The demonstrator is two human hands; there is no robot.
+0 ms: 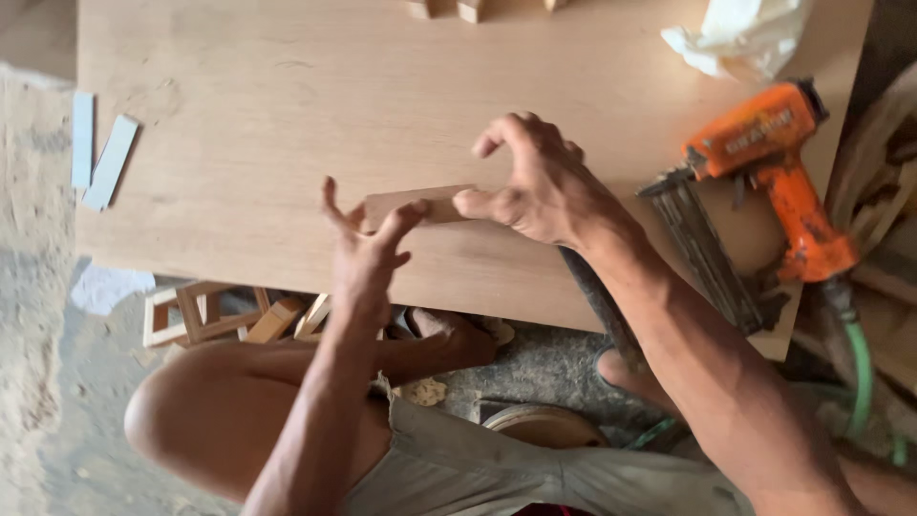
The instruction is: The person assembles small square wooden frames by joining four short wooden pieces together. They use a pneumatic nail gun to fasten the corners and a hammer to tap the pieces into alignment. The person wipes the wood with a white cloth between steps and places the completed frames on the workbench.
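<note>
floor strips: two pale flat strips (100,153) lie on the ground off the left edge of the board (248,115), well apart from my hands.
frames: small wooden frames (196,313) sit on the floor just below the board's near edge, left of my knee.
left hand: my left hand (368,248) is at the near edge of the board, fingers spread wide open; fingertips touch the left end of the wood piece (420,204), no real grip on it.
wood piece: short flat block lying flat on the board, near the near edge, about mid-width, between my two hands.
right hand: my right hand (535,186) is arched over the block's right end, thumb pressed on it, other fingers curled loosely and lifted; half open, pinning rather than clasping.
step: looks like I'm positioning or squaring the block on the board.
next move: probably needs the block held steady with one hand so the other is free.
nail gun: orange air nailer (764,182) lies at the board's right edge, green hose (860,358) trailing off it, untouched.
rag: crumpled white cloth (740,38) at the far right corner.
far edge: a few small wood blocks (468,10), partly cut off.
</note>
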